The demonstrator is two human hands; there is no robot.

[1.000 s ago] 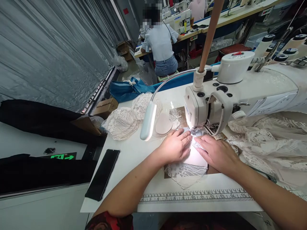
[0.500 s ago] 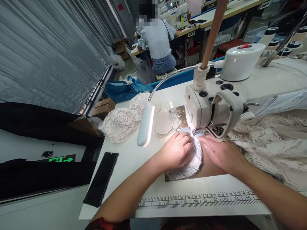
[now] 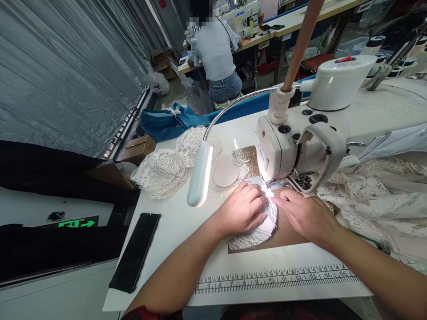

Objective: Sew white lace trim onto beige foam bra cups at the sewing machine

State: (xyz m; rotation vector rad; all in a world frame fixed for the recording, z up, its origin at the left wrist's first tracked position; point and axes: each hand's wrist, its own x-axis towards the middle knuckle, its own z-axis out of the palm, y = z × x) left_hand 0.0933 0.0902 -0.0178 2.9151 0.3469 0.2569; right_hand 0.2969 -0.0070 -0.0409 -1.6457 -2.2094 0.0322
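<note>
A white lace piece [image 3: 256,233] with a rounded, raw outer edge lies below the sewing machine [image 3: 276,146], its top end by the presser foot [image 3: 275,184]. My left hand [image 3: 243,209] rests over it from the left, fingers laid on the fabric and thumb apart from them. At the right edge of the lace, near the foot, my right hand [image 3: 298,211] is closed, with thumb and forefinger pinching the border. My left palm covers part of the piece, and the needle point is hard to make out.
Stacked lace pieces [image 3: 163,173] and a beige oval pad [image 3: 226,172] lie left of the machine. A lamp [image 3: 200,175] hangs low there. A black phone [image 3: 136,251] is at the left edge, a printed ruler [image 3: 276,280] in front. Lace fabric [image 3: 370,191] is heaped right. A person [image 3: 215,51] sits beyond.
My right fingers have gone from stretched out to curled in a pinch at the lace edge. The lace has shifted slightly under my left hand, and the whole view has moved a little.
</note>
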